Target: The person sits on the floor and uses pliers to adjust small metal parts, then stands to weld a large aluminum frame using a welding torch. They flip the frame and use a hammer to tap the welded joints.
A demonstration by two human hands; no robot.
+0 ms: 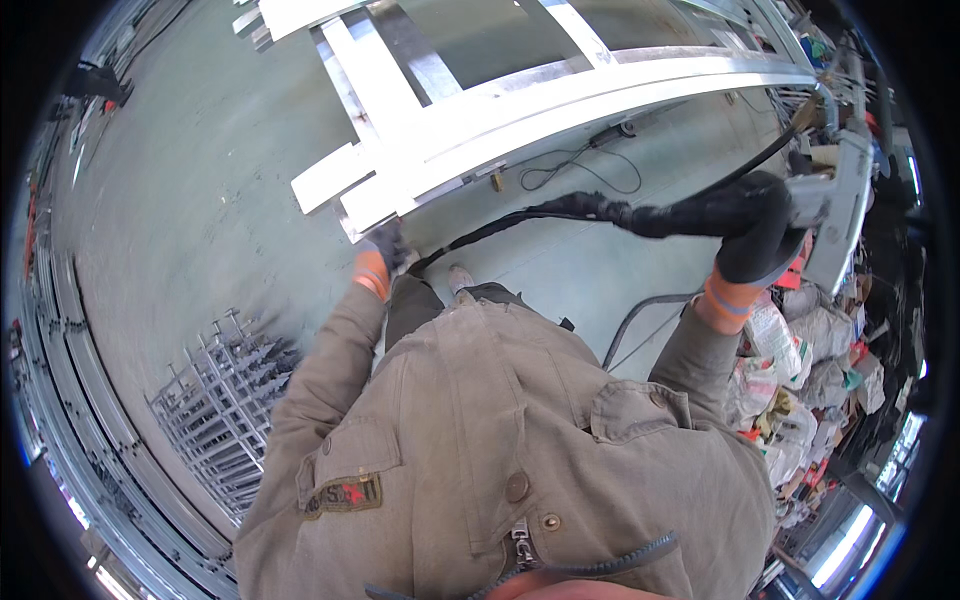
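My right hand point(755, 235), in a black glove with an orange cuff, is raised at the right beside a grey metal bracket point(840, 205). Its fingers appear closed around the thick end of a black wrapped hose point(660, 217). From there the hose sags leftward, down to near my left hand point(386, 243). That hand wears a similar glove and is at the near left corner of a silvery welded metal frame point(480, 120). Blur and the dark glove hide its fingers, so its grip is unclear.
Stacked metal pieces with rods point(225, 400) stand on the floor at left, with long metal profiles point(100, 420) beyond. A thin black cable point(585, 165) loops on the floor below the frame. Bags and scrap point(800, 370) are heaped at right.
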